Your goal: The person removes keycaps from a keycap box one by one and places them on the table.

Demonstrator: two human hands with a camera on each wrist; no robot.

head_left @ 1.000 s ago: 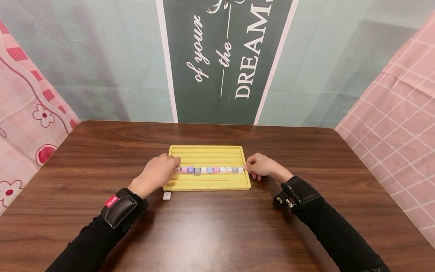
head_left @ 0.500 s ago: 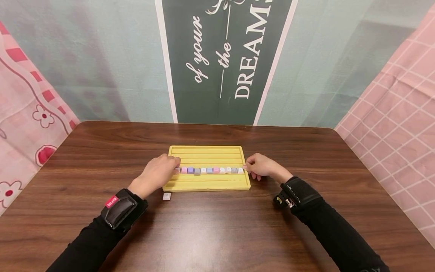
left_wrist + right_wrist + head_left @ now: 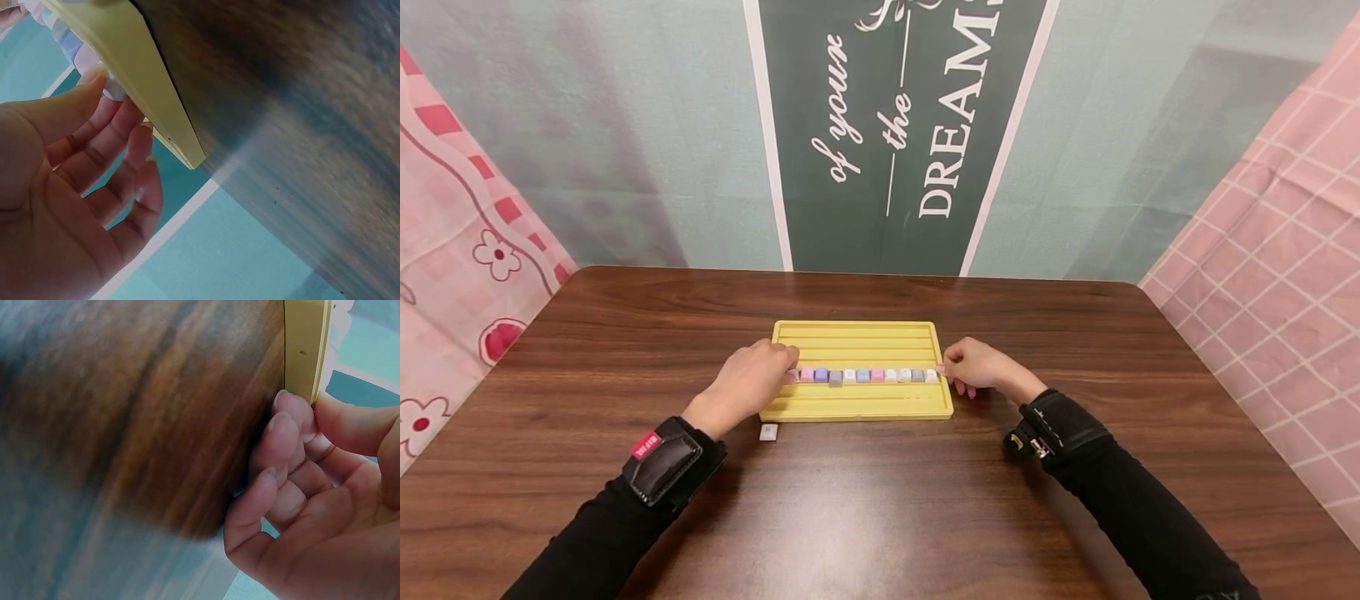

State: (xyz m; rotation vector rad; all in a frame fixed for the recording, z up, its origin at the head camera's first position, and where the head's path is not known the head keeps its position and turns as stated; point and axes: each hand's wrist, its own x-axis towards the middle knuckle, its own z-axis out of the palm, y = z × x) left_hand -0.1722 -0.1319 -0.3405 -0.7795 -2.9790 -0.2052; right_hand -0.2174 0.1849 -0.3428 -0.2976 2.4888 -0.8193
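Hands (image 3: 752,385) (image 3: 976,367) bracket keycap row (image 3: 868,376) on tray (image 3: 857,333).

Dark wooden table (image 3: 865,508) with rounded corners; yellow grooved tray (image 3: 857,404) lies flat near centre, single small pale keycap (image 3: 768,432) just beside tray's near-left corner

Keycap row (image 3: 862,376) in tray (image 3: 855,333); loose keycap (image 3: 768,432) before it.

keycaps in row (image 3: 862,376): 11 | loose keycap (image 3: 768,432): 1 | yellow tray (image 3: 855,333): 1 | hands: 2
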